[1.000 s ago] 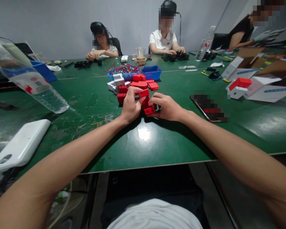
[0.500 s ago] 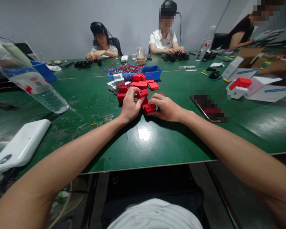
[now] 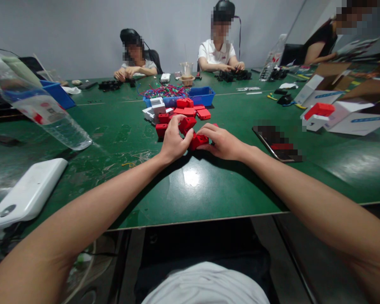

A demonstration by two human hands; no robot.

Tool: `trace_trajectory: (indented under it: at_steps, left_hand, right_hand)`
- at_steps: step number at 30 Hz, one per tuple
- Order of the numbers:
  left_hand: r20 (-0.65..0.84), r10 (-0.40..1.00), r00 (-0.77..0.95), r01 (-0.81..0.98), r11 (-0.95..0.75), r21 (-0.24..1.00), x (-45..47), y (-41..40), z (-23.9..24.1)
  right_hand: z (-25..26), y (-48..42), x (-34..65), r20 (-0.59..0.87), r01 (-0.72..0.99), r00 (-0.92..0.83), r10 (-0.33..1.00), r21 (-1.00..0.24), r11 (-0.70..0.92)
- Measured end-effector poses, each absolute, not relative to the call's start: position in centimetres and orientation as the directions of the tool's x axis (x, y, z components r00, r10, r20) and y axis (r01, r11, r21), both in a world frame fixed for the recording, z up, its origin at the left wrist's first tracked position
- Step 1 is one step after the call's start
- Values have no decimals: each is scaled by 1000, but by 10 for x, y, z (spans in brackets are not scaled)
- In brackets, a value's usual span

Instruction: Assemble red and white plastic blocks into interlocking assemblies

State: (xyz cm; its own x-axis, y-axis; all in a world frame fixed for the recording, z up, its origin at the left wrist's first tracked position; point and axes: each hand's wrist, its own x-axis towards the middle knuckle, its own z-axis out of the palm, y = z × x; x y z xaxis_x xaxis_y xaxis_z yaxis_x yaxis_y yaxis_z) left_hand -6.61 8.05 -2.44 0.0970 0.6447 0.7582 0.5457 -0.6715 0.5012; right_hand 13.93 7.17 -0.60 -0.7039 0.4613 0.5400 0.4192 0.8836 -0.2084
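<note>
My left hand (image 3: 172, 141) is closed around a small red plastic part (image 3: 187, 123) held just above the green table (image 3: 190, 190). My right hand (image 3: 223, 142) pinches a second red plastic part (image 3: 199, 141), and the two parts touch between my hands. Just beyond my fingers lies a pile of more red parts (image 3: 190, 111) with a few white parts (image 3: 156, 106) at its left side.
A blue tray (image 3: 205, 96) with coloured wires stands behind the pile. A phone (image 3: 277, 141) lies to the right, cardboard boxes (image 3: 342, 109) farther right. A clear water bottle (image 3: 41, 109) and a white device (image 3: 27, 194) lie at left. Other people sit along the far side.
My hands have closed together: the right-hand part rose from the table and tilted up against the left-hand part, which has turned and dropped slightly.
</note>
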Motion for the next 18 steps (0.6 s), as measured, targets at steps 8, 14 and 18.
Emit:
trace_trajectory:
  at_steps: [8,14,18]
  left_hand:
    - [669,742,31,463,-604,649,-67,82,-25]
    - [624,772,122,336,-624,706,-66,79,-23]
    - [622,748,229,340,-661,669,-65,74,-22]
  right_hand:
    - [-4,70,140,571,458,-642,512,-250,853]
    - [2,67,136,639,379,-434,635,-510,772]
    - [6,71,135,447,167,-355,821,-834,526]
